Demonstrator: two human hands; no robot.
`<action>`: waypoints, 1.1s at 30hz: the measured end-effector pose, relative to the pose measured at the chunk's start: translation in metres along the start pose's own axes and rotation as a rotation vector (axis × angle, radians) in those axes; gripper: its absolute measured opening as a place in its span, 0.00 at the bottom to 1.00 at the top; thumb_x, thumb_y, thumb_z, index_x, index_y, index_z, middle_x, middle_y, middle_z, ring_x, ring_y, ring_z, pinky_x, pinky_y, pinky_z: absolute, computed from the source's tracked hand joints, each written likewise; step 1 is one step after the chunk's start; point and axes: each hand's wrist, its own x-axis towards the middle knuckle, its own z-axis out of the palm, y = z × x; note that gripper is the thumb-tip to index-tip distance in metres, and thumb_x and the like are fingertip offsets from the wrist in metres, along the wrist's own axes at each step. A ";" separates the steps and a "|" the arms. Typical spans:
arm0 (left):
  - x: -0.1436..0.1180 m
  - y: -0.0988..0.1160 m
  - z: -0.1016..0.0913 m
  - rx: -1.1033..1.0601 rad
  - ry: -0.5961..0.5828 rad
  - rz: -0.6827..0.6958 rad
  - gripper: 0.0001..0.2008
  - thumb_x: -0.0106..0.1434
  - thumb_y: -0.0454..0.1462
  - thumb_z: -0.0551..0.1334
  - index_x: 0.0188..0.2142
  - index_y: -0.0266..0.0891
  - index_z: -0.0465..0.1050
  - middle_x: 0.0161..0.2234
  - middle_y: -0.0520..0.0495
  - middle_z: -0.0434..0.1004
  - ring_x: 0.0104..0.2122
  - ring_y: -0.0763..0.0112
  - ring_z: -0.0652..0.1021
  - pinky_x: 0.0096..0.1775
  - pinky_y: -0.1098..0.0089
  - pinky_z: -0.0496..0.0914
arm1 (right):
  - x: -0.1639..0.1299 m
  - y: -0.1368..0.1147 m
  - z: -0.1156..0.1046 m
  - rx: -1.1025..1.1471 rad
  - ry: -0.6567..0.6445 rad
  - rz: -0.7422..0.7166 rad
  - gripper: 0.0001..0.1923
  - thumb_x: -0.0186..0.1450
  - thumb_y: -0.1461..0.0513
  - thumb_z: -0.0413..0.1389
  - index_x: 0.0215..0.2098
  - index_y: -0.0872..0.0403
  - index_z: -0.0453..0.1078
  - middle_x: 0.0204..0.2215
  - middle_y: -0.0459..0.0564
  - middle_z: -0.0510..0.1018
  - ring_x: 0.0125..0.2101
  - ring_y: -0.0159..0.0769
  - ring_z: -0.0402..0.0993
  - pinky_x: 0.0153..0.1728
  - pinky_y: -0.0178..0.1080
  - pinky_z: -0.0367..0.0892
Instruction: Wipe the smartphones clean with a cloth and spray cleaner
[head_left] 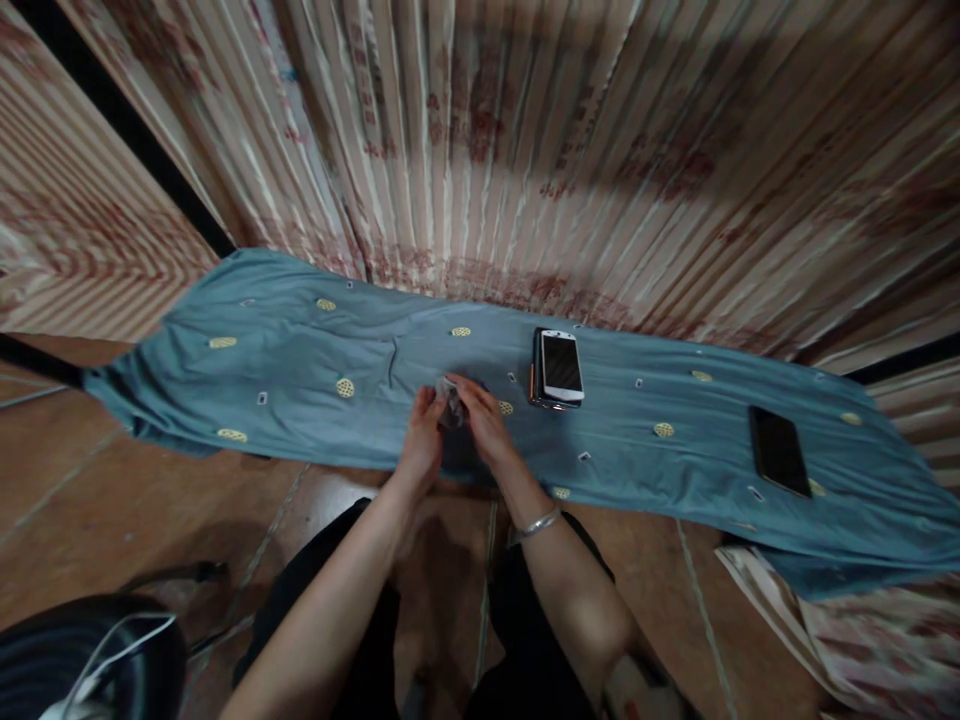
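Note:
Between my two hands is a small crumpled grey cloth (pixel 451 408), held just above the blue cover. My left hand (pixel 424 432) grips it from the left, thumb upward. From the other side my right hand (pixel 482 415) pinches it with bent fingers. A silver bracelet (pixel 540 522) circles the right wrist. To the right of my hands, a white-framed phone (pixel 562 365) lies face up on a stack with at least one darker device under it. Another dark phone (pixel 780 450) rests farther right.
A patterned blue cloth (pixel 300 345) covers a long, narrow surface before me. Behind it hangs a pleated curtain (pixel 480 150). Dark poles (pixel 150 140) stand at the sides. At lower left, a white cable (pixel 120 650) lies on a round black seat (pixel 142 670) above the tiled floor.

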 end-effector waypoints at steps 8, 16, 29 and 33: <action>0.002 0.027 -0.042 0.206 0.105 0.014 0.18 0.59 0.35 0.62 0.51 0.44 0.72 0.64 0.44 0.69 0.66 0.61 0.65 0.65 0.58 0.59 | 0.009 0.016 0.040 -0.411 -0.039 -0.077 0.18 0.68 0.58 0.53 0.53 0.55 0.74 0.59 0.58 0.74 0.62 0.46 0.67 0.66 0.52 0.56; 0.000 0.021 -0.040 0.253 0.018 0.062 0.23 0.58 0.36 0.64 0.55 0.40 0.71 0.67 0.40 0.64 0.67 0.59 0.63 0.66 0.63 0.56 | -0.024 -0.014 0.024 -0.775 0.059 -0.334 0.27 0.71 0.56 0.48 0.66 0.55 0.61 0.68 0.58 0.61 0.68 0.47 0.54 0.67 0.51 0.52; -0.010 0.037 -0.036 0.297 0.062 0.015 0.30 0.60 0.33 0.62 0.63 0.40 0.63 0.70 0.39 0.57 0.69 0.63 0.59 0.67 0.64 0.52 | -0.054 -0.068 -0.291 -1.406 0.685 0.081 0.38 0.66 0.55 0.50 0.68 0.71 0.51 0.67 0.79 0.54 0.69 0.63 0.49 0.64 0.64 0.52; -0.003 0.035 -0.050 0.278 0.091 0.060 0.29 0.57 0.34 0.65 0.59 0.43 0.69 0.67 0.41 0.63 0.68 0.59 0.62 0.67 0.61 0.53 | -0.088 -0.058 -0.369 -1.382 0.908 0.410 0.47 0.63 0.47 0.53 0.69 0.70 0.48 0.66 0.83 0.54 0.69 0.68 0.47 0.63 0.66 0.51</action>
